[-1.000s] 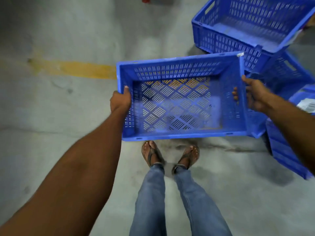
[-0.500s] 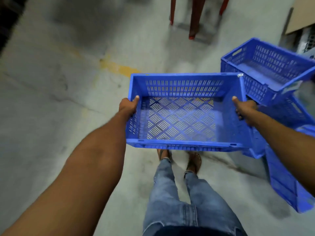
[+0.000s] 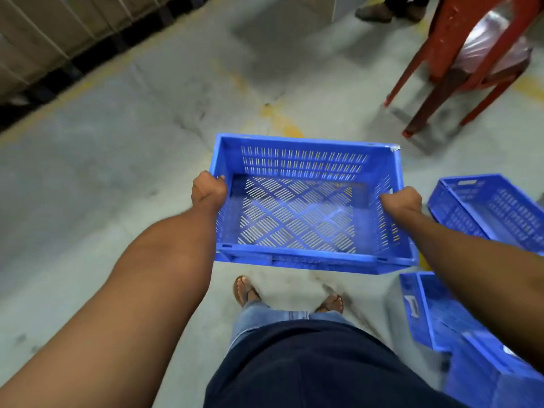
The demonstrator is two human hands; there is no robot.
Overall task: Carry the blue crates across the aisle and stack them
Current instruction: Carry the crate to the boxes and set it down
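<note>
My left hand (image 3: 208, 190) and right hand (image 3: 401, 199) grip the crate (image 3: 297, 257) rims; I'd keep it level, clear of the stool (image 3: 459, 51).

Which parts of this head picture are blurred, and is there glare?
Head view: the blue slotted plastic crate gripped by the left hand and right hand is fairly sharp; the red long-legged stool and the blue floor crates look motion-smeared; soft light, no harsh glare.

1 view, head-worn and wide-angle, looks forward and steeply down over the wearer's own torso (image 3: 309, 366). The blue crate (image 3: 306, 207) sits near at frame centre, left hand (image 3: 208, 191) and right hand (image 3: 401, 200) gripping its sides. Sandalled feet (image 3: 245, 290) show at lower centre. Concrete floor (image 3: 117, 178) recedes to the upper edge.
</note>
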